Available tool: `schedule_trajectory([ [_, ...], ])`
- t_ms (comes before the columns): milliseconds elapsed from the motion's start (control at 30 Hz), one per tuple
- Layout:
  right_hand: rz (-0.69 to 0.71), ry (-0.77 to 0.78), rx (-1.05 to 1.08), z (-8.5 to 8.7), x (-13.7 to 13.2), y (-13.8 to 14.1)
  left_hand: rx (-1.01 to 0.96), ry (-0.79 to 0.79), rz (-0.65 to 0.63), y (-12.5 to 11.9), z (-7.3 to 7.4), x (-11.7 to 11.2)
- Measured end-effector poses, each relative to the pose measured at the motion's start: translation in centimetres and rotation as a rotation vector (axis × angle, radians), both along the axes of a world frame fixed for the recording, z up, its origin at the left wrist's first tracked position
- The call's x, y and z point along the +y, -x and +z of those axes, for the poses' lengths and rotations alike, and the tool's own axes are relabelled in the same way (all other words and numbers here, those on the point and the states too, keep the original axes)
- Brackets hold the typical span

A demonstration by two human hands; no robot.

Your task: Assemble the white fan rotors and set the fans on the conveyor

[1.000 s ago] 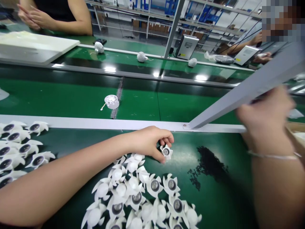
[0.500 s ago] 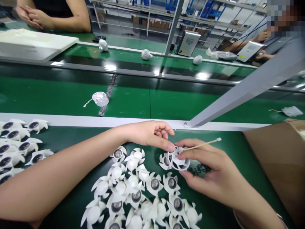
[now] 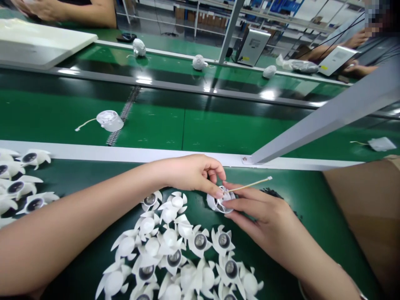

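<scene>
A small white fan housing (image 3: pixel 231 207) with a pale cable ending in a connector sits between my two hands over the green worktop. My right hand (image 3: pixel 265 214) is closed on it, fingers on top and thumb below. From the left, my left hand (image 3: pixel 200 173) reaches in, its thumb pressed on the housing's upper side and its other fingers curled. Whether a fan wheel is inside the housing is hard to see. Below the hands lies a pile of white fan impellers (image 3: pixel 170 237), some showing dark round hubs, others turned over.
More impellers (image 3: pixel 18 187) lie at the left. Behind the pale rail, a housing with a cable (image 3: pixel 110 121) lies on the green belt (image 3: pixel 150 121). A grey post (image 3: pixel 312 112) slants across the right, above a cardboard box (image 3: pixel 362 200). Black screws or bits (image 3: pixel 271 192) lie nearby. Co-workers sit opposite.
My right hand and the housing have shifted left, closer to my left thumb. The impeller seen beside the housing no longer shows separately. The housing on the belt has moved left in view.
</scene>
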State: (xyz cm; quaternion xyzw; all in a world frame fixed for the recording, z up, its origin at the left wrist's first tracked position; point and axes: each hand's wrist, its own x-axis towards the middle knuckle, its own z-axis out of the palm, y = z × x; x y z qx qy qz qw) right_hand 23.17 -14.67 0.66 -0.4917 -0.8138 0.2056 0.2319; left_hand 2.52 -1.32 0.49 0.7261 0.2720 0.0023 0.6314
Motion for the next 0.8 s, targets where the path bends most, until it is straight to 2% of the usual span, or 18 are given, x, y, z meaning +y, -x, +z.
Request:
schedule_trajectory([
  [133, -0.047, 0.018, 0.035, 0.2, 0.0, 0.6, 0.06, -0.042, -0.044, 0.0, 0.5, 0.3],
  [300, -0.058, 0.058, 0.087, 0.2, 0.3, 1.0, 0.061, -0.007, -0.064, 0.2, -0.3, 1.0],
  [467, -0.06, 0.072, 0.123, 0.0, 0.4, 1.1, 0.091, -0.046, -0.015, 0.4, -0.3, 0.1],
  [600, -0.061, 0.144, 0.209, -0.6, 0.7, 0.4, 0.101, -0.081, 0.041, 0.6, 0.0, -0.9],
  [800, -0.033, 0.145, 0.203, -0.8, 1.1, 0.2, 0.148, -0.079, 0.038, 0.4, -0.3, -0.5],
])
